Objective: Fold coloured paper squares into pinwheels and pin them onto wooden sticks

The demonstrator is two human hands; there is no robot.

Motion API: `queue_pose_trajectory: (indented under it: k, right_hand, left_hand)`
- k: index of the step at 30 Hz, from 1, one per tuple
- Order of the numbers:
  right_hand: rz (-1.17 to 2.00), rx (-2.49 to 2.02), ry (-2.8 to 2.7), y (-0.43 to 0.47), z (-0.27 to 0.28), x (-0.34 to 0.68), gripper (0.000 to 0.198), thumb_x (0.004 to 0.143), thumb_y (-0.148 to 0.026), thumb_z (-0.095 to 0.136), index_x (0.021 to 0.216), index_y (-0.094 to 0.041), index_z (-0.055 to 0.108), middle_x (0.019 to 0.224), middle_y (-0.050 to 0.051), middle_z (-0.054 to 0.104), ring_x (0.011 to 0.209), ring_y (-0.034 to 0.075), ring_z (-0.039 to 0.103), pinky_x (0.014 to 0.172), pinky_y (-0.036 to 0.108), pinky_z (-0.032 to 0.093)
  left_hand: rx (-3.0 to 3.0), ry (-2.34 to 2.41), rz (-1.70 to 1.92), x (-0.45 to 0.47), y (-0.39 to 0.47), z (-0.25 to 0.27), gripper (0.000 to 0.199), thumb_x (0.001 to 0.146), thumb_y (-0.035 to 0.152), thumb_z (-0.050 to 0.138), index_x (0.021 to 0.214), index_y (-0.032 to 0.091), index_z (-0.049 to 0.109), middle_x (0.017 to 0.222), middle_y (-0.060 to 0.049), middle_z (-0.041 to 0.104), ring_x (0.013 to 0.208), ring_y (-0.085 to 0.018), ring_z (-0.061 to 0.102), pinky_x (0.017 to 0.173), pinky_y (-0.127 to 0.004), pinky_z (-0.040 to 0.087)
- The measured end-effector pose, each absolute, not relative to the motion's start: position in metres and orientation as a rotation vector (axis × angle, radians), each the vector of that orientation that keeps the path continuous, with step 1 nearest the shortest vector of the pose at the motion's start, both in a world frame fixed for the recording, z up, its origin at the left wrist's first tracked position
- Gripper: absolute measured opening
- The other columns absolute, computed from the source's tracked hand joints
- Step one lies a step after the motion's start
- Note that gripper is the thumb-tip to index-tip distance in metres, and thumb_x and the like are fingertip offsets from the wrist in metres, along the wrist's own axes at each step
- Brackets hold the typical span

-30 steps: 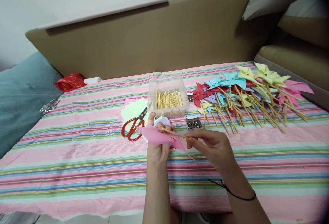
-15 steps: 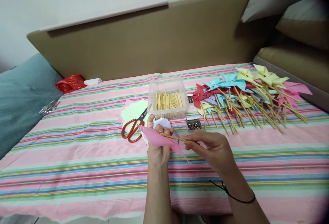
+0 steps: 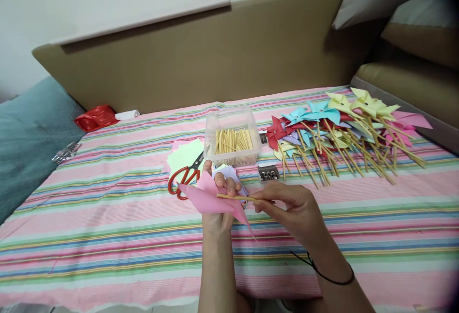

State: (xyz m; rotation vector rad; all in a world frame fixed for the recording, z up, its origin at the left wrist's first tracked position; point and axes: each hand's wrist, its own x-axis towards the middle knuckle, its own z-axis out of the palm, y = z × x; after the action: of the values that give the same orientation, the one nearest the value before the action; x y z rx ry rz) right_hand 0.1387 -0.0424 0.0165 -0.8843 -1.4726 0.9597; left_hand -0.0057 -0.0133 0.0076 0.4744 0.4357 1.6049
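My left hand holds a pink paper pinwheel from behind, its fingers partly hidden by the folded blades. Pinched between thumb and fingers of my right hand is a thin wooden stick. The stick's far end lies against the middle of the pinwheel; whether it is fastened there I cannot tell. Just beyond my hands are orange-handled scissors, resting on pale green paper sheets. A small box of metal pins stands past my right hand.
A clear plastic box of wooden sticks stands in the middle. Many finished pinwheels in several colours lie piled at the right. A red plastic bag sits at the far left, on the striped cloth. A tan backboard rises behind.
The pinwheel has tilted so more of its blades show, and it has shifted slightly left and down. The stick lies more level, still held in my right hand.
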Motion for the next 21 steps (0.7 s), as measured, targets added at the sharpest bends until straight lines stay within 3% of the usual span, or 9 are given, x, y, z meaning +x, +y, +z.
queue_pose_trajectory:
  k: [10,17,21]
  right_hand:
    - [0.963,-0.858,-1.470,-0.0425,0.0169,0.1398,0.009,0.080,-0.017,0.069,0.082,-0.023,0.076,0.065,0.001,0.069,0.060,0.013,0.058,0.058,0.029,0.047]
    - [0.976,-0.866,-1.464,-0.0427,0.0178,0.1400,0.009,0.079,-0.018,0.069,0.082,-0.023,0.077,0.065,0.001,0.070,0.059,0.013,0.058,0.056,0.028,0.048]
    - [0.986,-0.875,-1.466,-0.0433,0.0179,0.1396,0.010,0.079,-0.018,0.070,0.084,-0.023,0.077,0.067,0.001,0.071,0.060,0.013,0.058,0.056,0.028,0.048]
  left_hand:
    - [0.538,0.376,1.538,-0.0064,-0.0158,0.0175,0.040,0.069,0.040,0.079,0.099,0.030,0.055,0.043,0.011,0.031,0.043,-0.008,0.031,0.052,-0.023,0.034]
    - [0.506,0.419,1.597,-0.0048,-0.0149,0.0178,0.046,0.059,0.045,0.083,0.096,0.031,0.059,0.045,0.010,0.019,0.045,-0.008,0.022,0.051,-0.023,0.033]
    - [0.531,0.431,1.588,-0.0058,-0.0146,0.0182,0.043,0.061,0.043,0.083,0.094,0.031,0.060,0.047,0.009,0.015,0.046,-0.008,0.020,0.050,-0.021,0.033]
